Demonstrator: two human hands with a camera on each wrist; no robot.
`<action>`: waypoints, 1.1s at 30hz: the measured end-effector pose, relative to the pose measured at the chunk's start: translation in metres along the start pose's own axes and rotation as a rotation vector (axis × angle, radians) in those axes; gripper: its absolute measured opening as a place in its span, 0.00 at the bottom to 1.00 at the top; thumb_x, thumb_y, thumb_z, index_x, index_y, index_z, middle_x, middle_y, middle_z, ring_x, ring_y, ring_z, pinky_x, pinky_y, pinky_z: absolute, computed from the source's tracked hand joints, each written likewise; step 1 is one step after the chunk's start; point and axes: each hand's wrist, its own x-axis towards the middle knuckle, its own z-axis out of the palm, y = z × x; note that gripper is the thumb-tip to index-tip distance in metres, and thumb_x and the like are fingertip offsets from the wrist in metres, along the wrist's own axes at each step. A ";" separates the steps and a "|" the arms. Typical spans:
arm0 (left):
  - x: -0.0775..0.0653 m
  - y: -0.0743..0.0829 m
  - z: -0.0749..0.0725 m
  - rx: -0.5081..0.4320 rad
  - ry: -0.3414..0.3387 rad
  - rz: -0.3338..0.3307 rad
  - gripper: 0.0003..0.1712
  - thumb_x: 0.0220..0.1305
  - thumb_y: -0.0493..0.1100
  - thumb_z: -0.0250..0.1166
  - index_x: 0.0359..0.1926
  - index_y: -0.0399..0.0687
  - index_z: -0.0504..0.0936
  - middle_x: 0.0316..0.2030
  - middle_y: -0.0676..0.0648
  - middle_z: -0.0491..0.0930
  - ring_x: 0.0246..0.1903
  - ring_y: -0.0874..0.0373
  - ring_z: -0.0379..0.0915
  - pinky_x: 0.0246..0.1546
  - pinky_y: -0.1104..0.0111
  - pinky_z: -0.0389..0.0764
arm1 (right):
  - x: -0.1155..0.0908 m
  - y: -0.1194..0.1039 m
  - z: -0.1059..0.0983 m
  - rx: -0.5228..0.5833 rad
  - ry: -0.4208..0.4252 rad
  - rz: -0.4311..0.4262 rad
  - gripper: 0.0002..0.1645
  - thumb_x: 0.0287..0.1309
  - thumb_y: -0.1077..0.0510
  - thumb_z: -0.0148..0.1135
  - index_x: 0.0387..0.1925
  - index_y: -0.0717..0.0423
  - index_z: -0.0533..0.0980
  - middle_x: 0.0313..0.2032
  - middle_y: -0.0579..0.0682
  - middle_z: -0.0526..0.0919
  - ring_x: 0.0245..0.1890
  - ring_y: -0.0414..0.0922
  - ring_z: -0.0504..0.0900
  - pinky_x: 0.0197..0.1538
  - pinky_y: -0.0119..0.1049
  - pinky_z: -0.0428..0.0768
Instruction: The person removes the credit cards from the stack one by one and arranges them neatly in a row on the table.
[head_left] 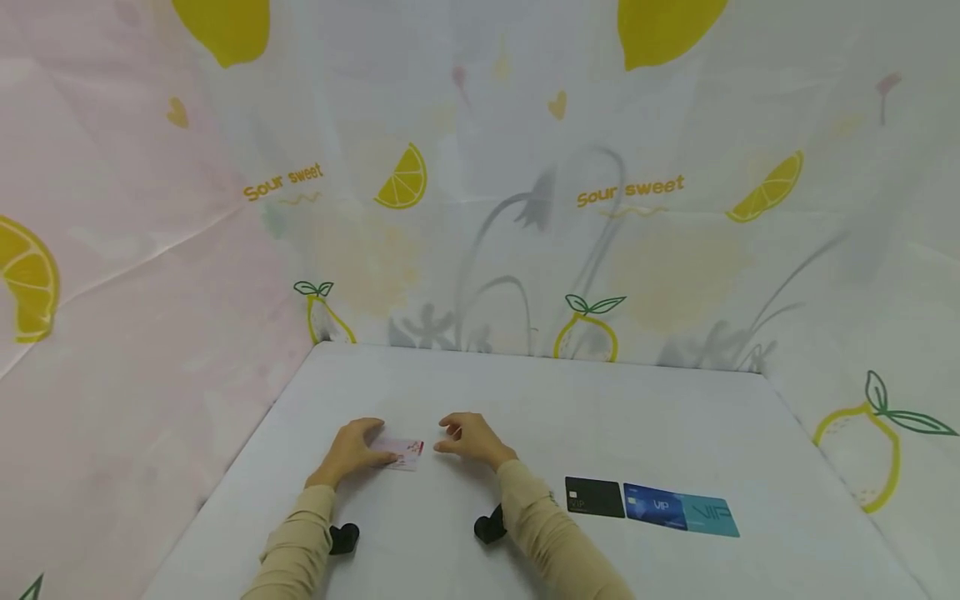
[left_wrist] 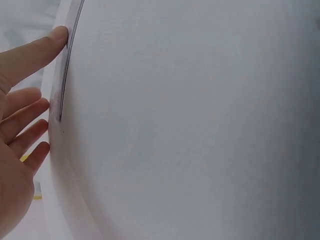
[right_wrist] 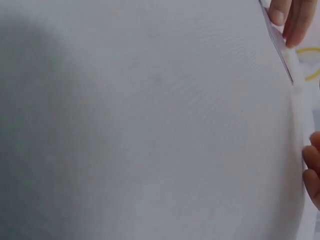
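A pale pink card with red print (head_left: 408,451) lies on the white table. My left hand (head_left: 352,448) is over its left end, thumb resting on the card and the other fingers stretched out past its far edge. In the left wrist view the card (left_wrist: 65,85) is seen almost edge-on, under the thumb of the left hand (left_wrist: 20,115). To the right of the card, my right hand (head_left: 472,437) hovers with fingers loosely bent and nothing in them. Only fingertips of the right hand (right_wrist: 312,167) show in the right wrist view.
Farther right on the table (head_left: 645,433) lie a black VIP card (head_left: 595,497), a blue VIP card (head_left: 655,507) and a teal VIP card (head_left: 711,514), the last two overlapping. A lemon-print cloth (head_left: 480,250) hangs behind the table and along its sides.
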 end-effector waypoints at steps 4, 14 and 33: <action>-0.001 0.000 -0.005 -0.025 -0.046 -0.030 0.39 0.38 0.43 0.78 0.50 0.22 0.75 0.50 0.28 0.75 0.55 0.32 0.67 0.57 0.46 0.66 | 0.004 -0.007 0.003 -0.018 -0.056 0.041 0.27 0.49 0.56 0.71 0.50 0.65 0.76 0.39 0.56 0.81 0.38 0.47 0.79 0.42 0.33 0.76; 0.000 0.004 -0.008 -0.041 -0.098 -0.009 0.35 0.37 0.38 0.78 0.48 0.24 0.77 0.49 0.29 0.77 0.54 0.34 0.69 0.57 0.47 0.66 | 0.014 -0.017 0.021 -0.221 -0.132 0.043 0.33 0.40 0.50 0.77 0.49 0.60 0.79 0.40 0.51 0.79 0.40 0.43 0.75 0.47 0.32 0.74; -0.007 0.008 -0.007 -0.047 -0.064 0.014 0.28 0.39 0.35 0.76 0.43 0.25 0.79 0.44 0.31 0.79 0.50 0.35 0.72 0.55 0.47 0.68 | 0.014 -0.025 0.042 -0.344 -0.033 0.093 0.30 0.37 0.42 0.76 0.40 0.53 0.78 0.30 0.42 0.72 0.30 0.38 0.70 0.37 0.33 0.70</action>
